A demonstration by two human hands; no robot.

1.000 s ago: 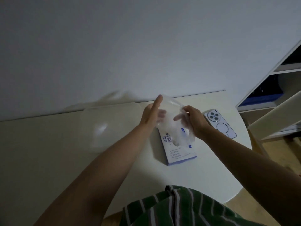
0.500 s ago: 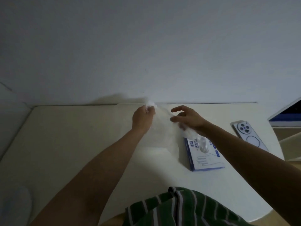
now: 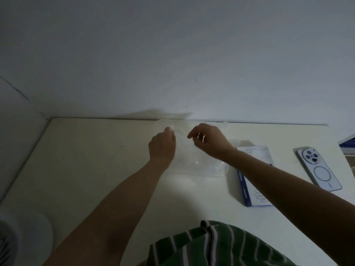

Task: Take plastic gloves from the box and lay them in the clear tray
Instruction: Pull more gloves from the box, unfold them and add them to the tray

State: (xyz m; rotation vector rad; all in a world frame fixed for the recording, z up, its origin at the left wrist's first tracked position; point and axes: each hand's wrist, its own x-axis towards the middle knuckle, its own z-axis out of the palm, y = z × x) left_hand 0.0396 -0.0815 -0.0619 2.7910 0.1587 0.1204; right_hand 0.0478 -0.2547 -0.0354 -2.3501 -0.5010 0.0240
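A clear tray (image 3: 221,172) lies on the pale table by the wall, hard to see. A thin plastic glove (image 3: 183,144) is stretched over it between my hands. My left hand (image 3: 162,145) pinches the glove's left end near its far tip. My right hand (image 3: 208,140) holds the right end with curled fingers above the tray. The white and blue glove box (image 3: 249,181) lies flat just right of the tray, partly hidden under my right forearm.
A white phone (image 3: 318,167) lies face down at the table's right side. The wall runs along the table's far edge. A pale round object (image 3: 28,235) sits at the lower left. My green striped shirt (image 3: 211,246) fills the bottom.
Both hands carried the glove left, away from the box, and down over the tray. My right hand has closed its fingers on the glove.
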